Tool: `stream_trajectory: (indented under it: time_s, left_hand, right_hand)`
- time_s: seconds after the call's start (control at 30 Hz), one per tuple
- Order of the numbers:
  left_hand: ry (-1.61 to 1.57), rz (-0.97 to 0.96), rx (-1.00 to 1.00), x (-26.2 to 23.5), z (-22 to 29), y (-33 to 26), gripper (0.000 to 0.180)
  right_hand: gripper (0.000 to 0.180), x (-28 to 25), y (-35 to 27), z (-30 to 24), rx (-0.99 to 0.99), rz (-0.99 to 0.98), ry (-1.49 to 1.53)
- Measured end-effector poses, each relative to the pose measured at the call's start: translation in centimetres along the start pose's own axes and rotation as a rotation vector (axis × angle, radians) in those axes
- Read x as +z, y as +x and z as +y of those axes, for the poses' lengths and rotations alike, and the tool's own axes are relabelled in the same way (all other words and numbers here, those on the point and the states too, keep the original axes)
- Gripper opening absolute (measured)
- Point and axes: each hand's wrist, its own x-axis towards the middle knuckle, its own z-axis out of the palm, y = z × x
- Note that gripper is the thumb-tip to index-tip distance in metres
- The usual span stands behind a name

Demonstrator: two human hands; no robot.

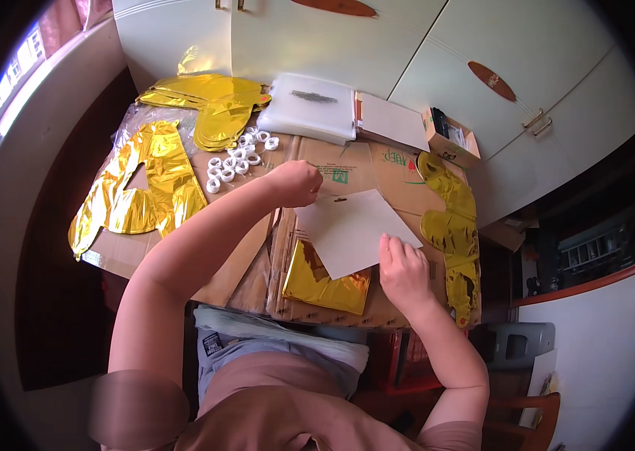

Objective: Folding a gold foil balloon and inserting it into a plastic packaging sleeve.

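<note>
1. The white card (351, 234) is flat, pale and straight-edged, lying askew, with a small dark slot-shaped mark near its upper edge.
2. It sits over the brown cardboard (246, 267) in front of the person, covering the upper part of a folded gold foil packet (323, 284), which is shiny and creased.
3. The right hand (405, 270) pinches the card's right-hand edge between thumb and fingers.
4. The left hand (299, 184) is by the card's upper left corner, its fingers curled together; whether they pinch anything cannot be told from this angle.
5. The packet's lower edge lies near the cardboard's near edge, beside the person's body.
6. Brown cardboard shows between the left forearm and the packet, and again beyond the card.
7. On the right, a long gold foil piece (449, 225) bounds the space; on the left, white ribbon rolls (238, 159) lie beyond the forearm.
8. A clear plastic stack (295, 120) and a small carton (449, 150) line the far edge.
</note>
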Motion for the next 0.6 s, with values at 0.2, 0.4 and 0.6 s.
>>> stream_trajectory:
  time_s: [0.2, 0.4, 0.6]
  left_hand:
    - [0.115, -0.113, -0.058, -0.6, 0.8, 1.1, 0.015]
    - [0.141, -0.164, -0.038, -0.7, 0.5, 1.2, 0.012]
    - [0.162, -0.186, 0.008, -1.3, 1.1, 1.0, 0.019]
  right_hand:
    - [0.035, -0.1, 1.0, -0.8, -0.077, -0.122, 0.017]
    - [0.037, -0.6, 1.6, -0.6, -0.172, -0.126, 0.029]
    - [0.037, -0.6, 2.0, -0.7, -0.147, -0.161, -0.02]
